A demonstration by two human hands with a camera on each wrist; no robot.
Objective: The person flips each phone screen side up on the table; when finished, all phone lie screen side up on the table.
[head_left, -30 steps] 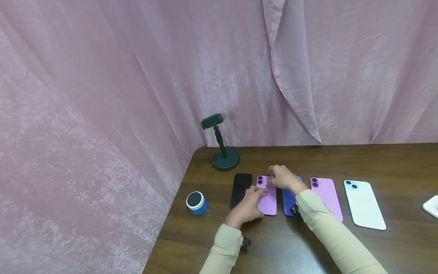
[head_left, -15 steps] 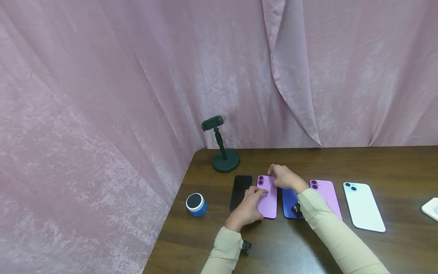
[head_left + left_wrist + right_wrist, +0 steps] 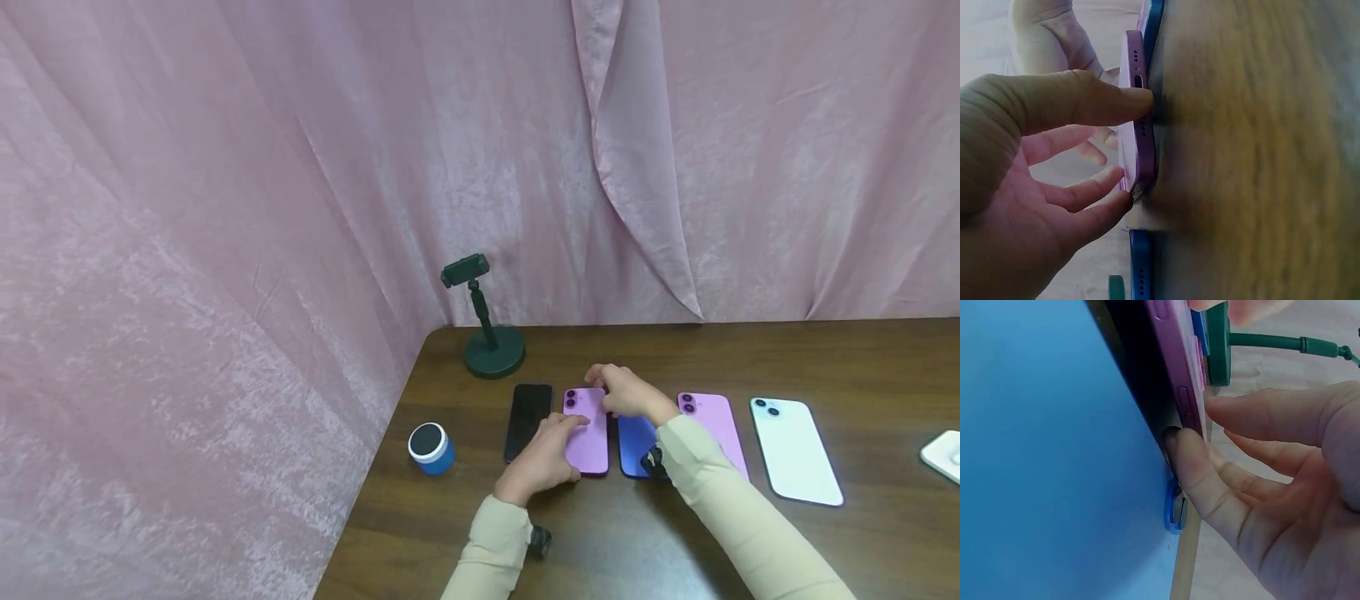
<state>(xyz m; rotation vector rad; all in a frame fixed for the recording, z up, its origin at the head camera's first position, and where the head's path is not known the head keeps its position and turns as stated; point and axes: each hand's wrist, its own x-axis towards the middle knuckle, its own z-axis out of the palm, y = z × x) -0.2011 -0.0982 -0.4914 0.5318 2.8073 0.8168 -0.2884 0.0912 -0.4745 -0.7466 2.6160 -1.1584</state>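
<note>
A purple phone (image 3: 587, 442) lies back side up between a black phone (image 3: 528, 414) and a blue phone (image 3: 634, 447). The left hand (image 3: 542, 460) grips its lower end; in the left wrist view, that hand's thumb (image 3: 1104, 103) presses the bottom edge of the purple phone (image 3: 1146, 150), with fingertips at a corner. At the top right corner, the right hand (image 3: 628, 392) holds it between thumb and fingers. The right wrist view has one fingertip (image 3: 1188, 450) of the right hand (image 3: 1291, 494) against the corner of the purple phone (image 3: 1179, 369), which stands slightly off the surface below.
Right of the blue phone lie another purple phone (image 3: 716, 425), a white phone (image 3: 797, 450) and a white object (image 3: 947, 454) at the frame's edge. A green stand (image 3: 493, 354) is at the back left of the wooden table (image 3: 600, 550), a blue-and-white jar (image 3: 433, 454) nearer.
Both hands have stayed on the purple phone. The right hand and the phone's top edge have shifted very slightly toward the near side in the last half second.
</note>
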